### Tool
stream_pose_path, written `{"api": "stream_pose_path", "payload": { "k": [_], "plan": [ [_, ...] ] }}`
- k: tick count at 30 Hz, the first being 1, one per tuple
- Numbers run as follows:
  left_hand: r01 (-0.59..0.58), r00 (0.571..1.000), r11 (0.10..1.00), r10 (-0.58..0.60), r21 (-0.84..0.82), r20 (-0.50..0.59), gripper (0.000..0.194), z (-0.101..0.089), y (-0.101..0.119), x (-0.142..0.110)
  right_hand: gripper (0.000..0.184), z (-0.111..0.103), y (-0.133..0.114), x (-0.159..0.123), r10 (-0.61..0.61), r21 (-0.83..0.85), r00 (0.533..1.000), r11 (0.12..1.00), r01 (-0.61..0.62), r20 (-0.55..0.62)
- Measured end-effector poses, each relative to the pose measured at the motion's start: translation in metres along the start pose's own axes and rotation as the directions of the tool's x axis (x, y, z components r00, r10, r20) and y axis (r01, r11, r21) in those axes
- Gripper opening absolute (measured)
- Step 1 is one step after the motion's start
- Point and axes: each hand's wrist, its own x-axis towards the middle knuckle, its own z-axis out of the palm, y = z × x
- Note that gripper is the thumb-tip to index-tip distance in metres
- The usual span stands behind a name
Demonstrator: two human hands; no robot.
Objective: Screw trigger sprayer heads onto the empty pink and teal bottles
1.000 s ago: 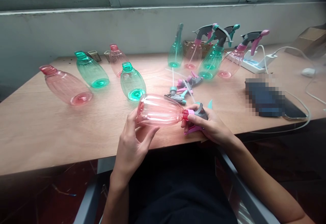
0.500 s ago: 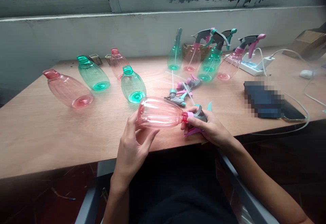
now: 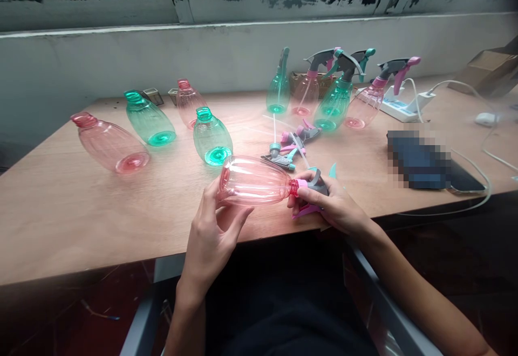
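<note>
A clear pink spray bottle (image 3: 257,179) lies sideways in the air above the table's front edge, its base to the left. My left hand (image 3: 216,221) holds it at the base, fingers behind and thumb below. At the neck, my right hand (image 3: 327,199) is closed around a grey and pink trigger sprayer (image 3: 302,184), whose pink collar meets the bottle's threads. Whether the collar is fully seated I cannot tell. Just beyond lie loose sprayer heads: a teal and grey one (image 3: 279,156) and pink and grey ones (image 3: 305,132).
Capless bottles stand at left: a pink one (image 3: 113,145), a green one (image 3: 149,121), another green one (image 3: 212,137) and a pink one behind (image 3: 190,105). Several bottles with sprayers, one green (image 3: 334,105), stand at the back. A power strip (image 3: 404,105) and phone (image 3: 465,177) are at right.
The view has shifted very slightly. Both hands keep the same hold on the bottle and sprayer, with no clear movement between them.
</note>
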Motion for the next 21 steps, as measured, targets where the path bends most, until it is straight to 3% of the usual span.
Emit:
{"api": "stream_pose_path", "payload": {
  "k": [21],
  "plan": [
    [0.013, 1.000, 1.000, -0.013, 0.011, 0.001, 0.077, -0.0010, 0.0019, -0.0004, 0.028, 0.0018, -0.0038, -0.0016, 0.015, -0.023, 1.000, 1.000, -0.016, -0.027]
  ]
}}
